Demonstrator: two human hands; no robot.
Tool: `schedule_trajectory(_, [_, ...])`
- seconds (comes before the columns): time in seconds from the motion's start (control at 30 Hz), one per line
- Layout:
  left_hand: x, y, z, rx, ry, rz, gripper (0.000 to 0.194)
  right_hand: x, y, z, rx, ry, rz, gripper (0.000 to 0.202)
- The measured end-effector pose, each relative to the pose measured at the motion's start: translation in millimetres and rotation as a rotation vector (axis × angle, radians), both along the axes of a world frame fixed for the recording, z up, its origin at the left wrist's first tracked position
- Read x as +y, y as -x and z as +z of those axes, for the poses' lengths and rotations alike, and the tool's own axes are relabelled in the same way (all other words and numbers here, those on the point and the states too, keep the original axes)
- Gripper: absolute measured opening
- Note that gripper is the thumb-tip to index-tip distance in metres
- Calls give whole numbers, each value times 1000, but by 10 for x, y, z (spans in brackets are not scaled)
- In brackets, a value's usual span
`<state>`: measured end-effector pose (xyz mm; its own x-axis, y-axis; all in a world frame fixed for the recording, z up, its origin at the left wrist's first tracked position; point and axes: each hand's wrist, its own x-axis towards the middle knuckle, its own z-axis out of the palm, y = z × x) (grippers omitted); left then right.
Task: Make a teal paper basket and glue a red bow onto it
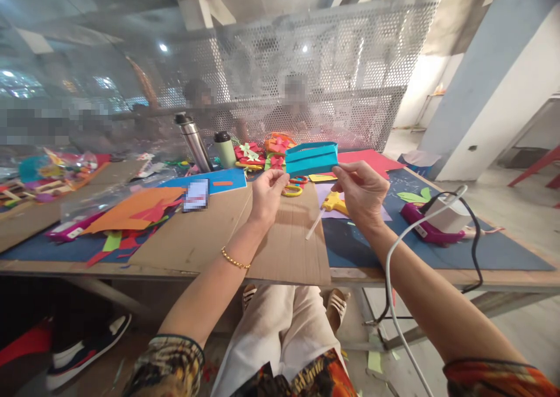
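I'm holding the blue folded paper (311,159) up at the centre of the frame, above the desk (507,254).
My left hand (266,199) is pinching its lower left corner between the fingers, my right hand (364,194) its lower right, likely sparing the folds; a cardboard sheet (291,248) is lying lower centre, probably shielding the desk.

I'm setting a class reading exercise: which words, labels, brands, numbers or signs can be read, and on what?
No text can be read.
Card or phone: blurred, unreadable.
Left-side purple power strip: any marking too small to read.
Right-side purple power strip: likewise.
Folded blue paper: no writing visible.
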<state>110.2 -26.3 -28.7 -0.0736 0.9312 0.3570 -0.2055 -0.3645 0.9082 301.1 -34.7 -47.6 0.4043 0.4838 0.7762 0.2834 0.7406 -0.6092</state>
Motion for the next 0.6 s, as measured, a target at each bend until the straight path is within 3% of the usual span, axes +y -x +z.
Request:
schedule_trajectory(0.33, [35,90,21,150,-87,-16,22,-38,23,37,44,-13,19,17])
schedule_trajectory(0.6, [-6,139,16,102,-146,-85,16,-3,-18,53,115,34,23,19])
